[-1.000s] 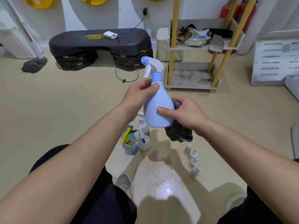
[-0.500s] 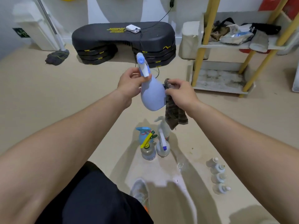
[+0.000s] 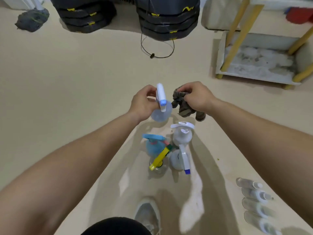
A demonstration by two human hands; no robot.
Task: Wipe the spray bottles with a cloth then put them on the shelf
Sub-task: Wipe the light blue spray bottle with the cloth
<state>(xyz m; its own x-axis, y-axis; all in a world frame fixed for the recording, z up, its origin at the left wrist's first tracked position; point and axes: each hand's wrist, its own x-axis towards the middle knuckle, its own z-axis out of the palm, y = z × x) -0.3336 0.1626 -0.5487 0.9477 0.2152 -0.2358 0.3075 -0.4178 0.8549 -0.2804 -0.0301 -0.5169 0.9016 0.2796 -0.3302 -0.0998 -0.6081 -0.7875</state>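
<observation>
1. Held in the air over other bottles point(image 3: 182, 138): pale blue spray bottle point(image 3: 160, 114), white trigger, blue nozzle.
2. Gripped at the neck by left hand point(image 3: 144, 104).
3. Pinched in right hand point(image 3: 199, 97), just beside: brown cloth point(image 3: 183, 107).

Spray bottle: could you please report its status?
Left hand grips pale-blue spray bottle at neck. Right hand holds brown cloth alongside. Four other spray bottles stand below.

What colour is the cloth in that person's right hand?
Dark brownish grey. The cloth shows best in the head view, bunched in the right hand.
</observation>
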